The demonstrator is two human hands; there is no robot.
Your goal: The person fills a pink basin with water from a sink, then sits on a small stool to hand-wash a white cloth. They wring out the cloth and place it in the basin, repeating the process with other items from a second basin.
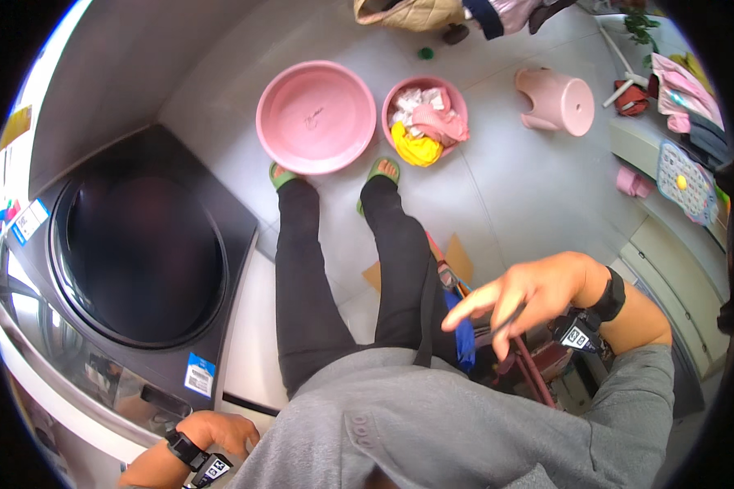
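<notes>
My right hand [535, 296] is raised beside my right thigh with its fingers apart. A thin, blurred dark strip [511, 319] crosses its fingers. Below it are a blue cloth-like item [465, 333] and reddish bars [531, 371], partly covered by the hand and my body. Low on the left, my left hand [223, 431] hangs beside my grey top, fingers bent down and their tips out of sight. The dark washing machine [235, 244] with a round glass door [140, 263] stands next to it. Both wrists carry black straps with small devices.
On the tiled floor ahead sit a large pink basin [316, 116] and a smaller pink basin [393, 98] with clothes [431, 119]. A pink stool [553, 101] lies on its side. Cardboard [460, 260] is by my leg. Clothes [685, 88] line the right side.
</notes>
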